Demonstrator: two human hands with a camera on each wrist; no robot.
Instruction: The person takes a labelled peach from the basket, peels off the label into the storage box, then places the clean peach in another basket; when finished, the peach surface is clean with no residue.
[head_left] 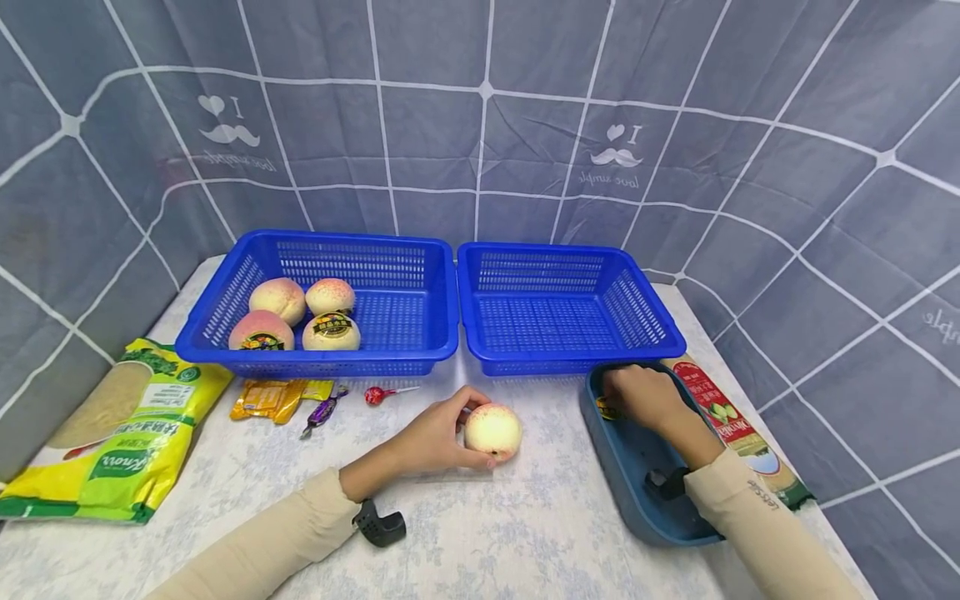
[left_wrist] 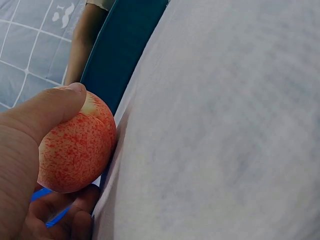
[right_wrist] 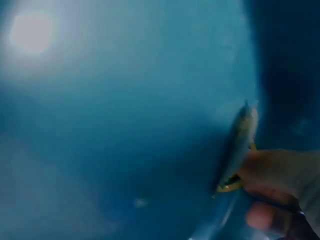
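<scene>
In the head view my left hand [head_left: 442, 437] grips a pale peach [head_left: 492, 432] with a reddish blush, right at the tabletop in the middle. The left wrist view shows the thumb over the red-speckled peach [left_wrist: 80, 145] and the fingers beneath it. My right hand [head_left: 641, 396] reaches down into a dark teal tub [head_left: 630, 492] at the right. Between its thumb and fingers it pinches a small, thin wrapped packet [right_wrist: 239, 145] with yellow on it, blurred in the right wrist view; its kind is unclear.
Several peaches [head_left: 277, 300] sit in the left blue basket [head_left: 405, 362]; a second blue basket [head_left: 562, 360] stands beside it. In front lie orange packets [head_left: 266, 400], a purple candy [head_left: 322, 411] and a red lollipop [head_left: 377, 395]. A Knorr bag [head_left: 127, 433] is left, a red package [head_left: 720, 408] right.
</scene>
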